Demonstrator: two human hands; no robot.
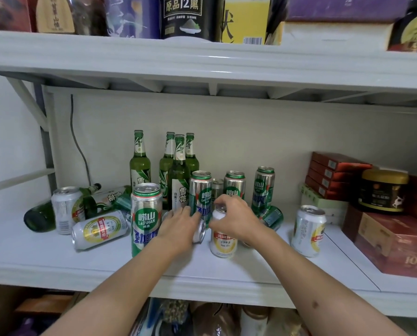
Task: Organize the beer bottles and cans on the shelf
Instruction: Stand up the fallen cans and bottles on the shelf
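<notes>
On the white shelf (251, 270), several green beer bottles (178, 173) stand upright at the back, and tall green Laoshan cans (262, 187) stand around them. My right hand (234, 218) grips the top of an upright short white-and-yellow can (223, 241). My left hand (180, 225) closes on a silver can lying on its side (200, 232), mostly hidden beneath it. A tall Laoshan can (145, 218) stands just left of my left wrist. Two green bottles (98, 197) and a white can (99, 229) lie tipped over at the left.
Another short white can (308, 230) stands to the right, and one (65, 209) stands at the left. Red cartons (387, 243) and a dark jar with a gold lid (382, 191) fill the shelf's right end. A green can (271, 217) lies behind my right hand. Boxes sit on the shelf above.
</notes>
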